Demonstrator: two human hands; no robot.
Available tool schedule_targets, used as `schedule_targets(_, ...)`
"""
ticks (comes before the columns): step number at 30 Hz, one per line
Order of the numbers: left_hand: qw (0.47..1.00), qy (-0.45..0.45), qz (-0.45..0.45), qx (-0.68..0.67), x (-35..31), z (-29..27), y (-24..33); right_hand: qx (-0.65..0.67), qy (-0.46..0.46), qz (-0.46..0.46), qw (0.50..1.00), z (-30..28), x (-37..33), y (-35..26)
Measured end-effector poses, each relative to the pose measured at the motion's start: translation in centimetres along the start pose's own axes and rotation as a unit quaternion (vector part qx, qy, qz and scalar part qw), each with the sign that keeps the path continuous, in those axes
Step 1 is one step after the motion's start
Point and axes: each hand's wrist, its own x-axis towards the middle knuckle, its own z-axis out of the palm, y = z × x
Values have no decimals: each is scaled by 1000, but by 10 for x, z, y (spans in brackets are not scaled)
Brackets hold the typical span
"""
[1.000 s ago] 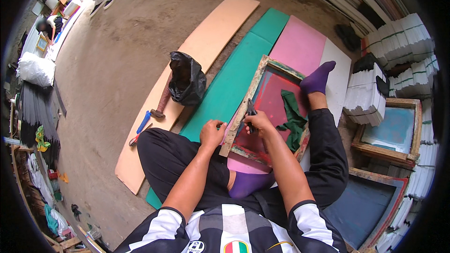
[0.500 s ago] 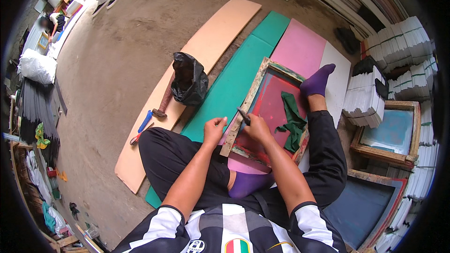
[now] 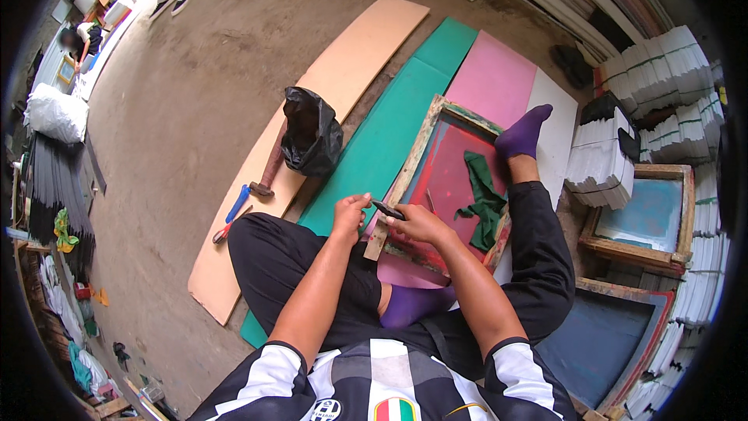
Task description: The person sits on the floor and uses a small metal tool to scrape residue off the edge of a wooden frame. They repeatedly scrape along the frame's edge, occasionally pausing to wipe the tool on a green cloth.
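My right hand point(image 3: 423, 226) is closed around a short dark hand tool point(image 3: 389, 210), whose exact kind I cannot make out. The tool's tip points left toward my left hand point(image 3: 351, 214), which is pinched at that tip; anything small between its fingers is hidden. Both hands hover by the near left corner of a paint-stained wooden screen-printing frame point(image 3: 414, 157) with red mesh. A crumpled dark green cloth point(image 3: 485, 204) lies on the mesh. The frame rests on foam sheets between my legs.
On the peach sheet point(image 3: 343, 54) lie an open black plastic bag point(image 3: 310, 139), a hammer point(image 3: 265, 185), a blue-handled tool point(image 3: 238, 203) and a red-handled tool point(image 3: 222, 234). Bundled white stacks point(image 3: 600, 160) and another screen frame point(image 3: 640, 214) stand at right. Two people are far left.
My right hand has turned the dark tool so it points left, and moved slightly left. My left hand has come up to the tool's tip, fingers pinched there.
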Motion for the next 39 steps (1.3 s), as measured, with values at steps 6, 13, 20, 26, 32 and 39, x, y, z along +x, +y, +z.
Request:
schedule_targets(6,893,166,135,396,2,-27,3,537,17,137,832,-8,19,24)
schedule_targets(13,841,197,120,489,-17,-21,18,652,31,110,749,-16,47,39)
schedule_targets(20,842,196,129,486,-18,-15,25,700,48,124,702,-10,51,43)
schedule_targets(26,853,199,142,461,-15,-10,21,488,61,228,840,-34,44,29)
schedule_targets(32,876,175,179,413,-11,-2,14,237,141,191,942,-27,48,44)
schedule_targets(39,948,82,196,238,9,-15,-5,-40,232,121,964,-17,36,21)
